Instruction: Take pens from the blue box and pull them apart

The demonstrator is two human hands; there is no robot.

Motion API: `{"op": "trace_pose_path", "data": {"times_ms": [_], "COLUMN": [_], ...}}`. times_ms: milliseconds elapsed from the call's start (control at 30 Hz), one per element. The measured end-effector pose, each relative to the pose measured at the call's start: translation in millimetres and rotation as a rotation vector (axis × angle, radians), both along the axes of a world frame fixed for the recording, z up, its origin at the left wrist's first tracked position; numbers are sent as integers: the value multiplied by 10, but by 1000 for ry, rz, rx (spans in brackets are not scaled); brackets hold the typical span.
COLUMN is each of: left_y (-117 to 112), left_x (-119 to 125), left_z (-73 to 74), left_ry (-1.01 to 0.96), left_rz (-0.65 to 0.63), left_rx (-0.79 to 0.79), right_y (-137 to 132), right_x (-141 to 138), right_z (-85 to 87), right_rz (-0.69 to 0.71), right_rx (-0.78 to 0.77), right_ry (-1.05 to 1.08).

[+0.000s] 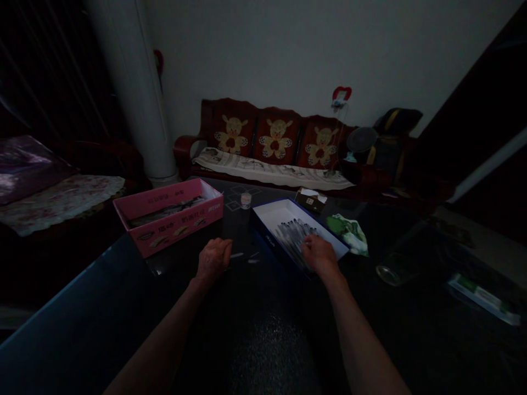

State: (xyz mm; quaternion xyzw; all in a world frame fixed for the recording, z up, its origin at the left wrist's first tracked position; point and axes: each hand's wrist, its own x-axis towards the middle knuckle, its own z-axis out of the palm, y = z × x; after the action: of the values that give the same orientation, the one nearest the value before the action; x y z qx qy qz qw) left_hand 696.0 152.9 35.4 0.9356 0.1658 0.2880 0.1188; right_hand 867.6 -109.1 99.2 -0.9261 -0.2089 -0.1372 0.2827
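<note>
A shallow blue box with a white inside [284, 207] sits on the dark table, slightly right of centre. Several slim, grey, see-through pens [291, 233] lie side by side in it. My right hand [320, 254] reaches over the box's near right part, fingers curled down at the pens; its fingertips are hidden. My left hand [214, 258] is closed above the table, left of the blue box, and whatever it grips does not show. Just right of it, small pale pieces [253, 261] lie on the dark surface, too dim to name.
On the left stands a long pink carton [181, 224] with dim contents. Behind are a small white jar [246, 201] and a dark box [310, 201]. To the right lie a green-white packet [349, 233], a clear glass [391, 274] and a long narrow carton [483, 297].
</note>
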Motion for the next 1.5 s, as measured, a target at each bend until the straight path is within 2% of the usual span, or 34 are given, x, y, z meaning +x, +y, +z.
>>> {"op": "trace_pose_path", "data": {"times_ms": [100,167,267,367,500,600,700,800,900,1000,1100,1300,1500], "left_y": [-39,-64,-96,-130,-175,-180,-164,-177,-227,-278,-311,-332,-338], "left_x": [12,18,23,29,45,45,24,-5,-25,-28,-21,0,24], "left_z": [35,70,130,177,199,216,253,278,267,242,234,219,204], "left_ry": [-116,-202,-296,-319,-280,-238,-214,-141,14,157,221,226,227], "left_rz": [-27,-68,-146,-199,-259,-306,-367,-399,-372,-326,-321,-282,-286], "left_rx": [-82,-191,-428,-679,-899,-946,-844,-530,-183,2,81,68,168], "right_y": [227,439,754,985,1133,1134,1064,984,957,977,993,986,988], "right_x": [-393,-674,-1029,-1267,-1455,-1488,-1385,-1209,-1079,-1033,-1024,-1002,-970], "right_z": [216,233,72,-182,-425,-500,-533,-562,-593,-620,-639,-673,-710], "right_rz": [141,271,430,475,441,501,467,330,293,261,234,263,252], "right_rx": [250,431,594,662,702,730,780,929,1042,1040,960,755,743], "right_ry": [40,183,487,678,723,715,723,726,746,751,710,580,591]}}
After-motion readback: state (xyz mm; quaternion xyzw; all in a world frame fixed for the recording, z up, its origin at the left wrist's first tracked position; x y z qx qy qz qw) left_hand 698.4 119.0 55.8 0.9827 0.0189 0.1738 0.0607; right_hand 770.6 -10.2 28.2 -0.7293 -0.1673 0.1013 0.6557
